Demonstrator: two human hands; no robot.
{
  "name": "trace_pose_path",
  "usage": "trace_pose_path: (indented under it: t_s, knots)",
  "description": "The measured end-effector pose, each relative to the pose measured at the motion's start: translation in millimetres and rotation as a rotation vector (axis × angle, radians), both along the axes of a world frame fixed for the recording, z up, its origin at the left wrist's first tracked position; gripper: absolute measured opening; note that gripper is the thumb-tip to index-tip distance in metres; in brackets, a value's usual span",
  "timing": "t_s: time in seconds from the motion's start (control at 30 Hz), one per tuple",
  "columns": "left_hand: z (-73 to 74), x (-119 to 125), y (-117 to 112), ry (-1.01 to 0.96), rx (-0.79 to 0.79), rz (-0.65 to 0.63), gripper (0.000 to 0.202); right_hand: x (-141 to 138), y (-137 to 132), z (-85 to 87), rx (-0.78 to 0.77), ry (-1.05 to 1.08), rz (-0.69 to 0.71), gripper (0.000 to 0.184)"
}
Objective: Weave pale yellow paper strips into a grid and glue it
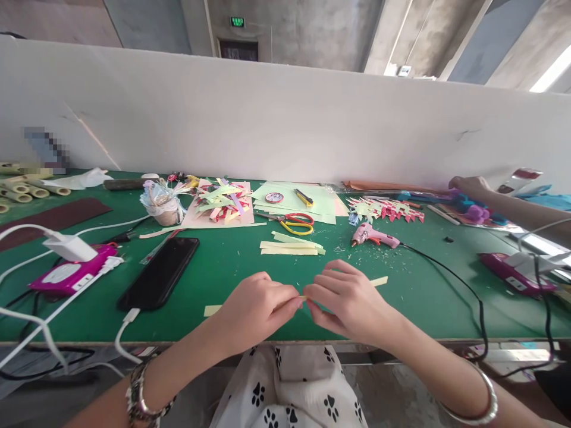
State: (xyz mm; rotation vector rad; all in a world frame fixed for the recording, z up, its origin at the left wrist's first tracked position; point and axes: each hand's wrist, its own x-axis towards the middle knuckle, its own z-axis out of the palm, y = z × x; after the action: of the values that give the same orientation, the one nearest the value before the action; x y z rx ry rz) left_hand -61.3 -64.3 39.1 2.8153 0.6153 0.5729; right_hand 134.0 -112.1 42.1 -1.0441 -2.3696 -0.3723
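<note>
Near the table's front edge, my left hand and my right hand meet fingertip to fingertip. Both pinch a pale yellow paper strip; one end sticks out past my right hand, the other past my left wrist, and the fingers cover most of its middle. Just beyond my hands lie several more paper strips, pale yellow and green. Farther back are scissors with red and yellow handles. To the right, a pink glue gun rests on its side among small clear scraps.
A black phone on a charging cable and a purple power strip lie left. Behind are a heap of cut paper, a yellow utility knife and folded zigzag paper. Another person's arm reaches in at right.
</note>
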Motion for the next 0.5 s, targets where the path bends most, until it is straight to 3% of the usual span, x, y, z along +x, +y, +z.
trace_pose_path:
  t_s: [0.13, 0.27, 0.37, 0.5]
  knots:
    - [-0.5, 3.2, -4.8, -0.034, -0.079, -0.031, 0.037, -12.7, 2.4, -3.5, -0.019, 0.029, 0.024, 0.019]
    - [0.6, -2.3, -4.1, -0.018, -0.15, -0.042, 0.038, -5.7, 3.6, -5.8, -0.034, 0.052, 0.022, 0.017]
    - [4.3, -14.6, 1.4, 0.011, -0.256, -0.002, 0.038, 15.1, 3.8, -10.3, -0.008, 0.027, -0.026, 0.019]
    - [7.5, -40.0, 12.7, 0.1, -0.444, 0.118, 0.043, 63.2, 3.7, -22.7, 0.022, -0.024, -0.171, 0.021]
